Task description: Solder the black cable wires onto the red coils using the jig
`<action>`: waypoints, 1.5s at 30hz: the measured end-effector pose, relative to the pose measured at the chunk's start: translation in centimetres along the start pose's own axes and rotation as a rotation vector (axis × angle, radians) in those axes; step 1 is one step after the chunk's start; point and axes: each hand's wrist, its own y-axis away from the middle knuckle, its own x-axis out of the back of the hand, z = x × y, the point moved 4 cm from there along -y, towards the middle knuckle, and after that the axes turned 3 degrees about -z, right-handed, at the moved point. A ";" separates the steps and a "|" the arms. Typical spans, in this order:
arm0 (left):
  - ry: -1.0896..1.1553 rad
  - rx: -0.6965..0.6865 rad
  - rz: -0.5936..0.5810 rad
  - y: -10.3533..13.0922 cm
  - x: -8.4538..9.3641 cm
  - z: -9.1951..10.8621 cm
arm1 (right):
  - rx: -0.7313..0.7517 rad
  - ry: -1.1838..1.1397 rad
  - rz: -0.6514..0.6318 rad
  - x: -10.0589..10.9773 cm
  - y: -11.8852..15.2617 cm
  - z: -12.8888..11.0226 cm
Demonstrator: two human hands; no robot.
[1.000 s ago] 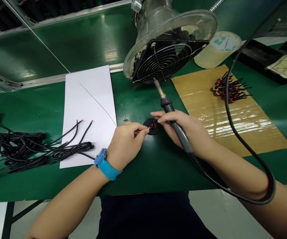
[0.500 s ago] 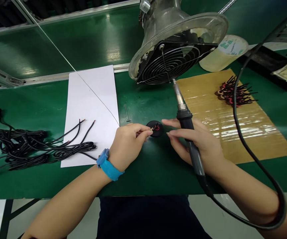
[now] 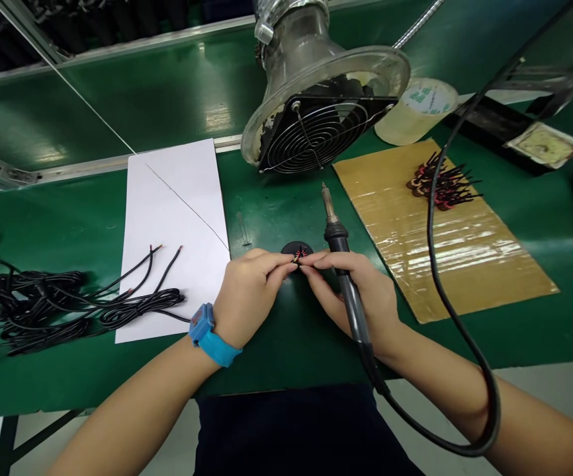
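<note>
A small part with red, black and yellow wires (image 3: 300, 254) sits over a round black disc (image 3: 290, 247). My left hand (image 3: 251, 284), wearing a blue wrist strap (image 3: 217, 342), is closed in a pinch on this wired part. My right hand (image 3: 368, 297) carries a soldering iron (image 3: 336, 236), tip pointing up and away from me. Its thumb and forefinger also reach in at the wired part, close to my left fingertips. A thin wire (image 3: 187, 205) runs from the upper left down to my left hand; whether the fingers hold it is hidden.
Coiled black cables (image 3: 43, 297) lie at left, partly on a white sheet (image 3: 172, 172). A fume extractor (image 3: 316, 129) hangs over the bench. Several wired parts (image 3: 442, 185) sit on a brown board (image 3: 465, 258). Behind stand a bottle (image 3: 410, 119) and a sponge (image 3: 544, 145). The iron's cord (image 3: 433, 225) loops across my right forearm.
My right hand has moved left with the soldering iron, and its fingertips now meet the wired part beside my left hand. The whole view has shifted slightly.
</note>
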 end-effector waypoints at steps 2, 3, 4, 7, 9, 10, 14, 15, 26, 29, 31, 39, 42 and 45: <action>-0.112 -0.162 0.029 0.3 0.0 0.4 | -0.028 -0.001 0.031 0.2 -0.2 -0.2; -0.168 -0.231 0.032 0.4 0.0 0.5 | -0.047 -0.001 0.041 0.2 -0.2 -0.3; -0.223 -0.287 0.028 0.6 -0.1 0.6 | -0.069 -0.003 0.045 0.3 -0.3 -0.3; -0.356 -0.394 0.010 0.9 -0.3 0.6 | -0.124 -0.022 0.038 0.2 -0.4 -0.3; -0.397 -0.428 0.005 1.0 -0.5 0.6 | -0.136 -0.035 0.031 0.2 -0.4 -0.2; -0.404 -0.432 0.005 1.0 -0.5 0.6 | -0.131 -0.034 0.030 0.2 -0.4 -0.2; -0.325 -0.364 0.007 0.7 -0.5 0.5 | -0.069 0.016 0.033 0.2 -0.3 -0.3; -0.278 -0.318 0.009 0.5 -0.3 0.5 | -0.057 0.022 0.028 0.1 -0.2 -0.2; 0.188 0.264 -0.334 -1.9 -0.2 -0.6 | -0.030 -0.047 0.003 0.0 -0.1 0.5; 0.242 0.339 -0.339 -1.9 -0.1 -1.0 | -0.046 -0.040 0.028 0.5 0.0 1.0; 0.247 0.382 -0.343 -1.8 -0.1 -1.3 | -0.080 -0.060 0.005 0.5 0.0 1.6; 0.270 0.382 -0.329 -1.8 -0.2 -1.4 | -0.206 -0.165 -0.232 -0.9 -0.7 3.1; 0.279 0.353 -0.292 -1.9 -0.3 -1.4 | -0.185 -0.114 -0.192 -0.9 -0.7 3.1; 0.293 0.347 -0.271 -1.9 -0.4 -1.5 | -0.149 -0.068 -0.151 -0.8 -0.5 3.1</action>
